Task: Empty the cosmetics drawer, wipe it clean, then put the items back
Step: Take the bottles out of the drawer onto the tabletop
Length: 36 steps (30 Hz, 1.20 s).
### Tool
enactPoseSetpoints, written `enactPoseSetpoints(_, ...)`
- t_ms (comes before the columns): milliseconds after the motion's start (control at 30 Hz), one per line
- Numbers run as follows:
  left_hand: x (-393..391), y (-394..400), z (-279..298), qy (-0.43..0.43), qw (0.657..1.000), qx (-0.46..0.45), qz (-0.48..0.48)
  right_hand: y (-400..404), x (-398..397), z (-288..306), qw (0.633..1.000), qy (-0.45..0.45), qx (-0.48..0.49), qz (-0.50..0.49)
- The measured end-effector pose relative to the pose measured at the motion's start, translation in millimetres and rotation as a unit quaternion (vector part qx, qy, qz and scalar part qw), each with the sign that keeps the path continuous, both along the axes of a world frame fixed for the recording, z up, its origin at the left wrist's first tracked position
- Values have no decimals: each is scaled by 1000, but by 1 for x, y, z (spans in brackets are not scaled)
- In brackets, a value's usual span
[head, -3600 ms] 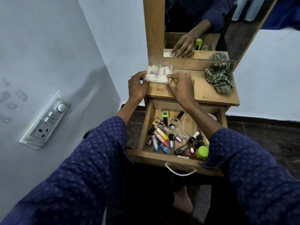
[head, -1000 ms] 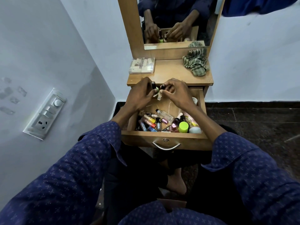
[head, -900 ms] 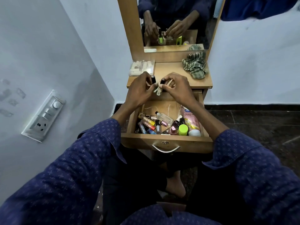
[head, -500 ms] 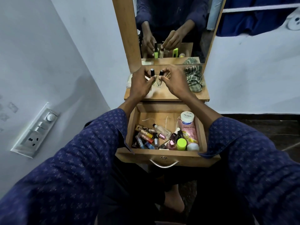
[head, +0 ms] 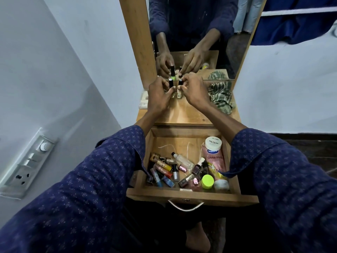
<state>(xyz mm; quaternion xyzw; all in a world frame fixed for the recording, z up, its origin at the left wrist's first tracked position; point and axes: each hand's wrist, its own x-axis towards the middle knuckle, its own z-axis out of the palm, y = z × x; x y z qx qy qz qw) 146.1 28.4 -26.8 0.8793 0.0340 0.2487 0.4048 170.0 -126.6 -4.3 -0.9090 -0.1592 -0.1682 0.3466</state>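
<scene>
Drawer (head: 184,141) is the landmark, pulled open below the top (head: 184,114), and it is far from empty; I have my left hand (head: 158,95) above it, thumb and fingers pinching a black-capped bottle (head: 170,83) upright near the mirror (head: 197,33); my right hand (head: 195,90) pinches a second bottle (head: 180,83) the same way, just beside the first; both bases look down on the wood or nearly so, though I cannot tell whether they touch.

A second ago both hands were low over the drawer with these bottles; now they have carried them up and back to the top, so I judge two more items are as good as out, with only the letting go left.

Inside the drawer, toward its front, a heap of small bottles (head: 169,170) lies jumbled; a pink tube (head: 215,159) and a lime cap (head: 207,181) sit on its right side; so emptying is only begun, and wiping is some way off.

Behind the drawer on the top, a striped cloth (head: 220,95) lies crumpled at the right, and a clear case (head: 143,101) shows at the left, half hidden by my wrist; left of the drawer a switch plate (head: 27,161) sits on the pale wall (head: 63,70); dark floor (head: 319,148) runs to its right.
</scene>
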Motion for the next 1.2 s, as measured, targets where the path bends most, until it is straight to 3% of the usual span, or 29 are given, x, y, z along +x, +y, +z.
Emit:
enactPoseSetpoints(233, 8, -5, -6, 17, 999, 43, 3, 0, 9, -8, 1000, -6, -26, -8)
enactPoseSetpoints(567, -12, -6, -5, 33, 999, 17, 8, -10, -5, -12, 1000, 16, 4, 5)
enactPoseSetpoints(900, -102, -4, -33, -8, 995, 87, -38, -32, -95, -43, 997, 52, 47, 8)
enactPoseSetpoints(1200, -178, -3, -77, 89, 978, 128, -141, -63, -160, -97, 986, 135, 82, 53)
